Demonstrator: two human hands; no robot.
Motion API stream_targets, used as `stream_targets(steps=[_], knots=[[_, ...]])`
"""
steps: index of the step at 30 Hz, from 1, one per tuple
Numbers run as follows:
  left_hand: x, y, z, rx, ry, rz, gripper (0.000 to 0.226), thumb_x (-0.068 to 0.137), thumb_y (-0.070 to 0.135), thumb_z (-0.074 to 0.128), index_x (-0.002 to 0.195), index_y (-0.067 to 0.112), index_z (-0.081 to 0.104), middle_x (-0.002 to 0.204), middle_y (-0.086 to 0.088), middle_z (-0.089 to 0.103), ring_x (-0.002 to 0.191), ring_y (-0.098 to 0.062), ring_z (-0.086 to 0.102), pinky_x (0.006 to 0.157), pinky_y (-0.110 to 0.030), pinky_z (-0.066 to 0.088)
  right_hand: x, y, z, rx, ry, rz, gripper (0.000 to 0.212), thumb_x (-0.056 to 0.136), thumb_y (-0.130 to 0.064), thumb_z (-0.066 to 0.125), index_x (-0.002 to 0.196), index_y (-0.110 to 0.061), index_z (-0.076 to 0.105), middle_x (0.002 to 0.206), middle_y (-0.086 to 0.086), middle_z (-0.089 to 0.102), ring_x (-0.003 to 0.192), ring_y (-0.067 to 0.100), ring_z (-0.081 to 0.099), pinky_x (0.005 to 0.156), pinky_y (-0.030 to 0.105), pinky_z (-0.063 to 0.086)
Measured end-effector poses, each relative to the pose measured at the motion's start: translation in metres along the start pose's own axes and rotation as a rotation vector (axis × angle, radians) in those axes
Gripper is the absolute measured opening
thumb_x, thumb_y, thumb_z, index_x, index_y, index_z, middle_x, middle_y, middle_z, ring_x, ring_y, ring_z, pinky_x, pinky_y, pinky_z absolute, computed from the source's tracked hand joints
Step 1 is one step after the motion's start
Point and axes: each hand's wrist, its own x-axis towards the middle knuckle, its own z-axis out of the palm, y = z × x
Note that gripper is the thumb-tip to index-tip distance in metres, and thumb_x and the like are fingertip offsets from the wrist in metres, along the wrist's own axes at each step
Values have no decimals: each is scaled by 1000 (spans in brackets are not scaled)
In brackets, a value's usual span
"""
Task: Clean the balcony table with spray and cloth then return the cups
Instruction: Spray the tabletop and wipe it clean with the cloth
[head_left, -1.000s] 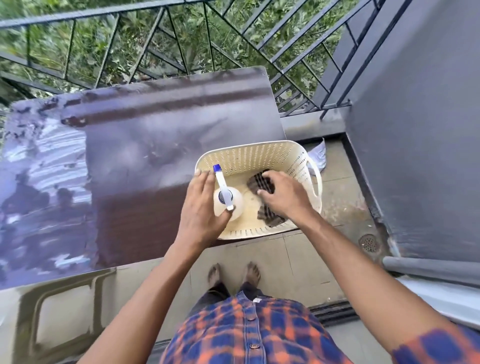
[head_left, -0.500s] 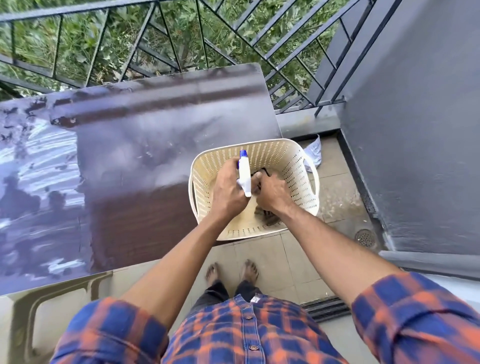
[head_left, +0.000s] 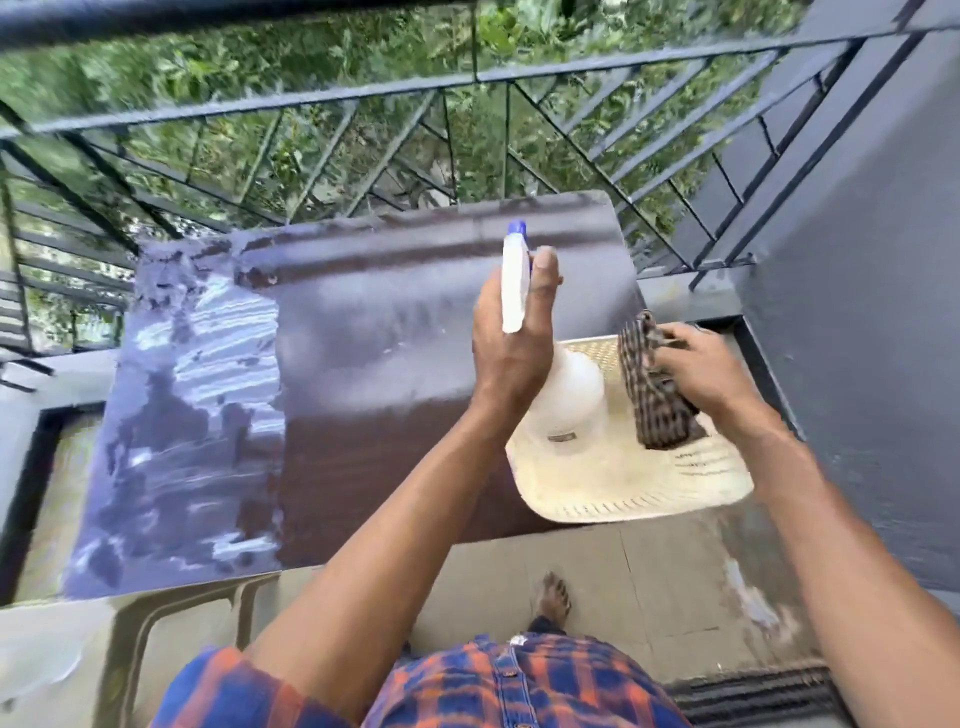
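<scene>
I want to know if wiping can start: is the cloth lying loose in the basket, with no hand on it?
No, the right hand grips the checked cloth over the perforated basket.

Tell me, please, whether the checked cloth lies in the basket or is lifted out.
Lifted: the right hand grips the cloth, bunched, over the basket; whether its lower end clears the rim, cannot tell.

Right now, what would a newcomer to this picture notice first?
The left hand grips a white spray bottle with a blue tip, held up over the glossy brown table. Beside it, the right hand grips a checked cloth above the cream basket at the table's near right corner.
</scene>
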Motion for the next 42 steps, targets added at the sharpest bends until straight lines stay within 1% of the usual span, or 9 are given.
stream_targets(steps=[3,7,14,19,23,27,30,33,42], knots=[[22,21,-54,-193,14,-31,27,97,41,54,91,17,65,86,-4,68,84,-15,67,78,-34,58,-8,-41,22,99,-3,-52,24,65,-15,57,84,-21,70,79,-2,68,70,14,60,64,29,45],[54,25,-172,-296,84,-50,28,97,40,49,89,19,65,88,-12,66,82,-19,65,71,-27,55,-15,-105,101,238,-17,-73,31,78,5,51,89,-18,70,81,4,66,67,13,60,60,26,48],[86,-28,-402,-117,187,-208,33,91,51,54,81,23,71,84,-10,69,85,-21,68,54,-25,49,-25,-177,323,310,-172,-5,36,83,20,41,82,-11,61,57,-11,62,50,0,55,49,15,47],[89,-63,-504,-76,215,-383,29,101,37,58,80,22,72,67,6,68,68,-14,66,73,-36,56,-32,-181,449,211,-173,74,28,69,-6,54,92,-13,70,75,4,66,67,17,61,67,34,51],[88,-79,-530,2,206,-483,30,105,30,52,80,18,65,59,9,64,57,-3,61,60,-20,50,1,-180,497,115,-180,32,26,63,-23,57,85,-27,70,79,-3,68,80,24,62,81,52,55],[101,-91,-529,45,209,-587,32,103,37,54,79,20,67,72,6,66,66,-8,64,63,-28,49,36,-204,510,-139,-80,-95,24,73,-36,47,89,-25,62,82,-1,64,83,20,59,73,34,44],[118,-96,-520,-1,208,-633,29,99,39,61,79,21,72,73,4,68,73,-17,64,67,-33,50,73,-214,511,-289,19,-181,49,76,-39,45,119,-26,65,110,10,71,104,32,64,85,37,49],[136,-99,-514,39,159,-660,30,101,39,59,84,16,68,74,0,68,68,-11,66,57,-22,51,109,-220,510,-402,122,-243,46,88,-28,48,133,-32,56,128,9,61,115,38,58,95,45,47],[190,-115,-522,-47,190,-665,31,103,33,55,89,8,65,84,-15,65,76,-26,65,50,-22,48,167,-199,544,-581,223,-76,30,89,-34,60,118,-29,62,134,4,51,130,31,41,105,54,36]])
